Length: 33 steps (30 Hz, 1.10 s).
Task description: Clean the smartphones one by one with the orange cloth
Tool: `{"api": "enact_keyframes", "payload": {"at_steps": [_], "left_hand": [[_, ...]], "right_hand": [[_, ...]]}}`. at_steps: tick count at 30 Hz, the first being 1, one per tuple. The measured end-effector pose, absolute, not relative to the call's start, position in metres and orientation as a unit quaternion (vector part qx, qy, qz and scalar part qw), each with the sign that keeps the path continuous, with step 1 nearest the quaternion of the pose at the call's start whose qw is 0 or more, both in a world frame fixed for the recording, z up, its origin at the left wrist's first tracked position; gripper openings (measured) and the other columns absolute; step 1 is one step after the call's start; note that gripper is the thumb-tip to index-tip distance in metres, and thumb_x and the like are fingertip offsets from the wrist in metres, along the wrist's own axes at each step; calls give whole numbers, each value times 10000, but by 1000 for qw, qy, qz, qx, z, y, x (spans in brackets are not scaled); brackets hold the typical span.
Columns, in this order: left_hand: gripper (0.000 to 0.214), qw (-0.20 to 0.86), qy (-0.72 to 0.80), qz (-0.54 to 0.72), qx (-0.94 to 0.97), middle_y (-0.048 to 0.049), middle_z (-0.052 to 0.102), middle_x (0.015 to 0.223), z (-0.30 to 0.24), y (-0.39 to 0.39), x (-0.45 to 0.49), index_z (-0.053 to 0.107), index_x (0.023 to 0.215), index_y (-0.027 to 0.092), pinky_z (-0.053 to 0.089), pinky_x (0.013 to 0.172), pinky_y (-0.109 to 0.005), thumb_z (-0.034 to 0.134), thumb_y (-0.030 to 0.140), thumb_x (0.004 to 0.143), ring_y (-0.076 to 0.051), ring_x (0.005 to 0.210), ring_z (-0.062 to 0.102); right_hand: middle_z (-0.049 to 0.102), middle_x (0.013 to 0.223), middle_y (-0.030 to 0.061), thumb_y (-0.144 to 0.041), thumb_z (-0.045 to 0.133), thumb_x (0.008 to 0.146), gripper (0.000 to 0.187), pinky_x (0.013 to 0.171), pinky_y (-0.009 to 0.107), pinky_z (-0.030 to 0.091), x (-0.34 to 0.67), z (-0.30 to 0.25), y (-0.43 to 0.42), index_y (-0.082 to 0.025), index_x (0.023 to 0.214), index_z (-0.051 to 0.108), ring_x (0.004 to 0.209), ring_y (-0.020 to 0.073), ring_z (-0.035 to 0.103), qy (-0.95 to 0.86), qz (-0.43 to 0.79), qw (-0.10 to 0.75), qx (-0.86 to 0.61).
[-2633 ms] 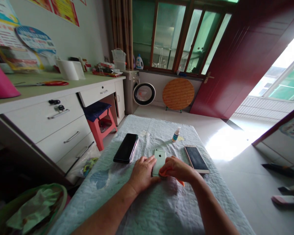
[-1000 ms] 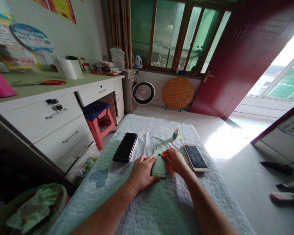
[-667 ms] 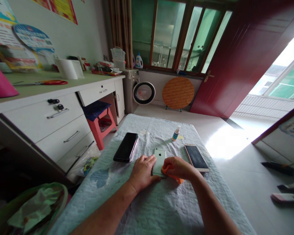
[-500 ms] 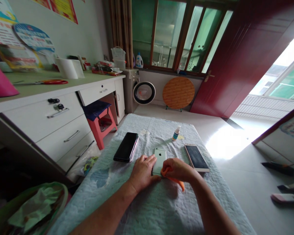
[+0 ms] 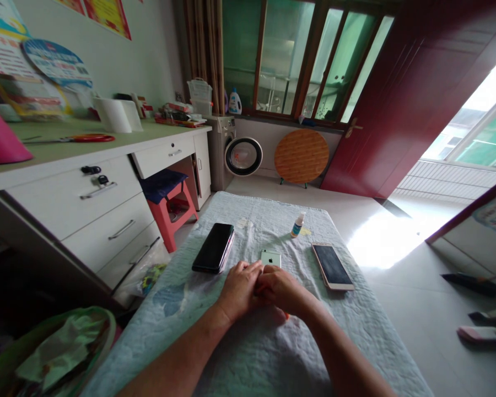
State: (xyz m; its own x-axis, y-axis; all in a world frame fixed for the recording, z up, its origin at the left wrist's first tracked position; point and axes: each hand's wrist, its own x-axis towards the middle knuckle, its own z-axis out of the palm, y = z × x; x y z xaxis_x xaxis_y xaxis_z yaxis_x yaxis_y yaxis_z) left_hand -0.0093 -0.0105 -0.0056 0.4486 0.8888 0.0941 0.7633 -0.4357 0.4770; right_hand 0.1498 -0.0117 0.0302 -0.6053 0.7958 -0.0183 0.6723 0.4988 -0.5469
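Your left hand and right hand meet over the pale phone; grips hidden, cannot tell. Probably light, stiff, slippery: hold its side edges.

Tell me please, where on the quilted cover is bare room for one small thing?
Bare quilted cover shows between the black phone and the spray bottle, and right of the right forearm, nearer than the gold-edged phone. Crowded: the middle, where left hand and right hand meet over the silver phone, orange cloth peeking out.
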Motion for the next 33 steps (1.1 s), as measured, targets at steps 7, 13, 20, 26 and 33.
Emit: {"api": "enact_keyframes", "payload": {"at_steps": [7, 13, 20, 26, 33], "left_hand": [[663, 192, 493, 142, 837, -38, 526, 1434, 0, -8, -12, 563, 1312, 238, 417, 1005, -408, 686, 549, 740, -318, 1170, 510], [609, 214, 482, 119, 841, -5, 498, 1461, 2, -3, -17, 537, 1356, 256, 387, 1050, -378, 660, 441, 789, -278, 1206, 493], [461, 207, 490, 130, 837, 24, 532, 1431, -1, -1, -17, 573, 1333, 260, 387, 1049, -355, 519, 261, 875, -239, 1177, 511], [470, 226, 488, 143, 831, 42, 534, 1427, 1, -2, -17, 568, 1334, 302, 407, 1033, -356, 517, 256, 870, -235, 1179, 516], [464, 218, 491, 160, 828, 45, 555, 1406, -6, -1, -17, 597, 1310, 287, 422, 1007, -311, 490, 203, 866, -219, 1127, 542]], "right_hand": [[685, 867, 27, -123, 605, 758, 190, 722, 216, 402, 176, 39, -10, -205, 873, 732, 805, 144, 597, -840, 271, 31, -469], [705, 820, 35, -194, 597, 741, 141, 603, 228, 329, 186, 40, -12, -194, 832, 704, 717, 149, 593, -829, 239, -35, -503], [695, 795, 58, -174, 533, 764, 125, 592, 257, 283, 167, 36, -17, -178, 790, 655, 698, 156, 590, -848, 171, -26, -500], [709, 902, 81, -233, 498, 840, 187, 631, 268, 308, 148, 30, -24, -184, 978, 613, 795, 194, 635, -843, 137, 0, -520], [723, 901, 86, -213, 503, 824, 213, 662, 272, 354, 138, 26, -29, -201, 1009, 607, 804, 209, 662, -844, 120, -4, -523]]}}
